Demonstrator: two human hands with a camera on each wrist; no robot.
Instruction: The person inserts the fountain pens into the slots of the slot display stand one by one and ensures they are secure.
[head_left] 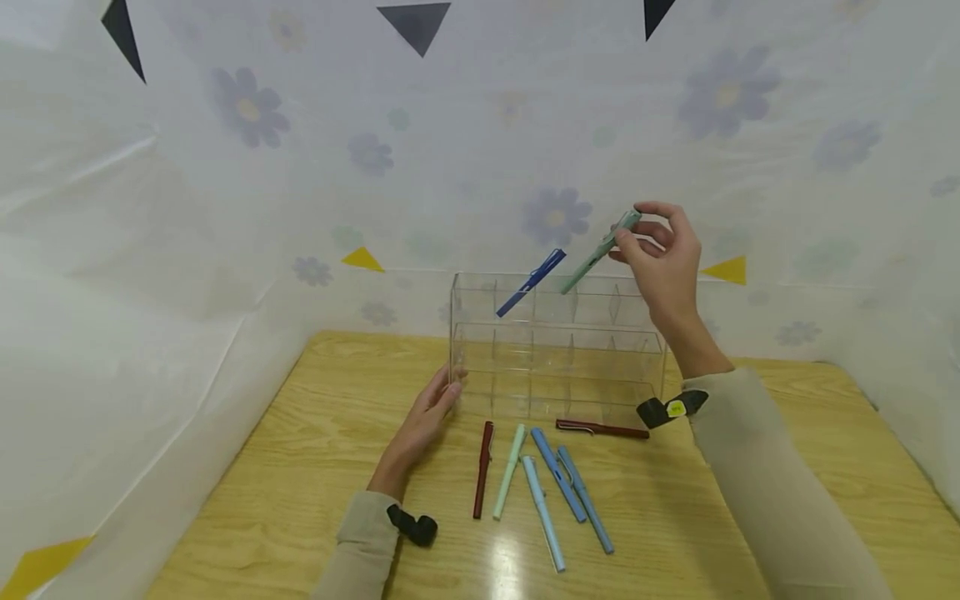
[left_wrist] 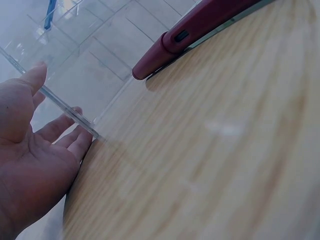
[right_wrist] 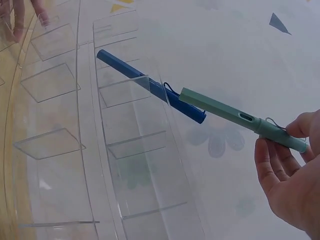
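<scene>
My right hand (head_left: 667, 262) pinches a green pen (head_left: 600, 252) by its upper, capped end, tilted above the top row of a clear compartment organizer (head_left: 551, 354). A dark blue pen (head_left: 531, 283) leans in that top row, left of the green one; its clip end sticks out above the rim. In the right wrist view, thumb and fingertips hold the green pen (right_wrist: 220, 107) close to the blue pen (right_wrist: 125, 68). My left hand (head_left: 426, 412) grips the organizer's left side low down, its thumb (left_wrist: 35, 77) at the front and fingers around the edge.
Before the organizer lie a dark red pen (head_left: 483, 471), a pale green pen (head_left: 510, 472), a light blue pen (head_left: 543, 512) and two blue pens (head_left: 558, 475). Another dark red pen (head_left: 602, 429) lies crosswise along its front. Behind the wooden table (head_left: 300, 467) hangs a flowered sheet (head_left: 465, 167).
</scene>
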